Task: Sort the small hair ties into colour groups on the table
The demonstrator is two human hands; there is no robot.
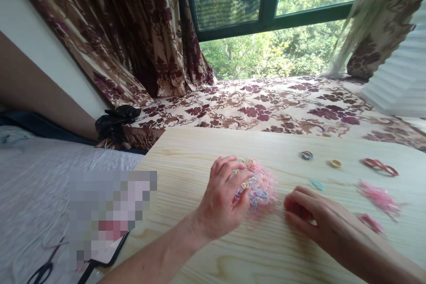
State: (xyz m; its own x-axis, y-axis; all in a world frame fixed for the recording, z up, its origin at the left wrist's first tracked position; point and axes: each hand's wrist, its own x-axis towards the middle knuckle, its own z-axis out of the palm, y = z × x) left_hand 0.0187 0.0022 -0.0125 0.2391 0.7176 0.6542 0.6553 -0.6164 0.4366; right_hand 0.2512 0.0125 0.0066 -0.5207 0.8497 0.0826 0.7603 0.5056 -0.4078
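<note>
The left hand (221,199) is cupping the left side of a heap of small bands (263,188), its fingers bending over the top and its thumb standing apart from them; the heap is lying on the wooden table (181,157), well in from the far and left edges. The right hand (311,213) is resting just right of the heap with its fingertips bunching close together, though whether they are pinching a strand I cannot tell. The step in hand seems to be teasing bands out, and doing it well probably means the left palm is pressing lightly while the right fingertips are drawing one band slowly, low along the table, so that tangled neighbours are not following. Counting, two hands are working at one heap, its bands overlapping too much to number, and seven small lots are lying toward the right edge: one dark multicoloured lot (307,155), one tan lot (336,163), one blue lot (317,184), one pale sliver (337,181), one loose pink bunch (381,197), one deeper pink clump (372,222), and, nearest the far right corner, one dusty red lot (380,166)
</note>
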